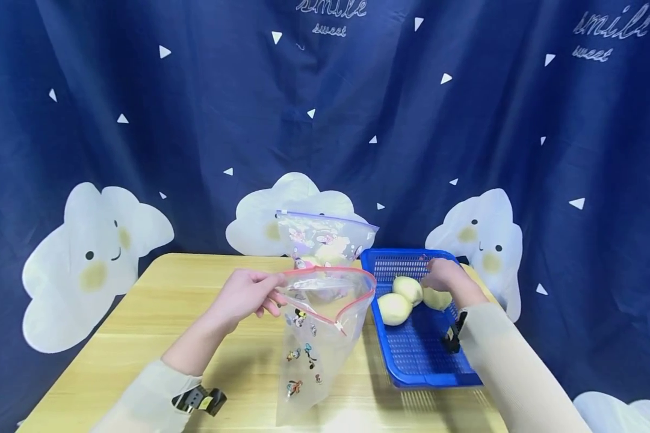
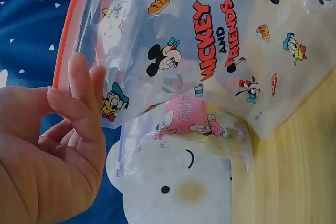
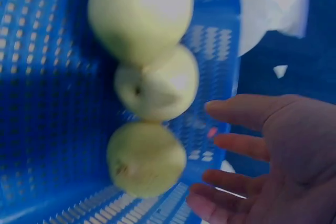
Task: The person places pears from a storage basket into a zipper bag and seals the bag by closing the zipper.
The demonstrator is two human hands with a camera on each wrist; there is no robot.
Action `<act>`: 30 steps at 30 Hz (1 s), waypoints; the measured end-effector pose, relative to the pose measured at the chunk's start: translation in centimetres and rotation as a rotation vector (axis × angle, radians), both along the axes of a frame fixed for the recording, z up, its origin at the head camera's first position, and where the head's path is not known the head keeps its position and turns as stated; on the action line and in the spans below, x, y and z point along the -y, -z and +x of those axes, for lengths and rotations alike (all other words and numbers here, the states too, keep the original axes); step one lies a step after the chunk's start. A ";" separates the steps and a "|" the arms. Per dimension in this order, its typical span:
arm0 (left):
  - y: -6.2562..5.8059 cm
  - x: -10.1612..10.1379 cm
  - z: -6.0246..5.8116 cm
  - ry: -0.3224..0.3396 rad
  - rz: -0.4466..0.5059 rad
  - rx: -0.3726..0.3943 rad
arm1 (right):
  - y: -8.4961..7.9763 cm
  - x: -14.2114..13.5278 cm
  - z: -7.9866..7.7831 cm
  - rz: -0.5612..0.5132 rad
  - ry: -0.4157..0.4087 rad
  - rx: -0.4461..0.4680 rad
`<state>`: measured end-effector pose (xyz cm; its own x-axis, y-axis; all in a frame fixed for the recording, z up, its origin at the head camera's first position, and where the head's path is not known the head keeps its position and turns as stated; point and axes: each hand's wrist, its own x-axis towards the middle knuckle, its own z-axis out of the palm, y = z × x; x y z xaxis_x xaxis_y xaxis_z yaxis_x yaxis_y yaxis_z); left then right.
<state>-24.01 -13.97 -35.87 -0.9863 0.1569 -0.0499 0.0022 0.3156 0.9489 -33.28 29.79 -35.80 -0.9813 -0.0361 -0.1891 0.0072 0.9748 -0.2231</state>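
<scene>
My left hand pinches the red-zippered rim of a clear plastic zip bag between thumb and fingers. The bag hangs down to the table with its mouth spread apart; cartoon characters and lettering are printed on it. Over the far right part of a blue plastic basket is my right hand. Three pale yellow-green pears lie in the basket: a large pear, a middle pear and another pear. In the right wrist view the right hand has its fingers spread, apart from the fruit.
Behind the red-rimmed bag stands a second zip bag with a purple zipper and pale fruit inside. The wooden table ends at a dark blue curtain with white clouds.
</scene>
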 end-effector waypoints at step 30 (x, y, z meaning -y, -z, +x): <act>0.2 -1.1 -0.5 -0.033 0.021 -0.002 | -1.2 -2.0 1.1 -0.157 -0.027 -0.276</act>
<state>-24.55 -12.90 -36.10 -0.9911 0.1251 -0.0447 -0.0058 0.2955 0.9553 -32.14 31.83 -34.61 -0.9930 -0.0707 0.0942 -0.1002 0.9274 -0.3603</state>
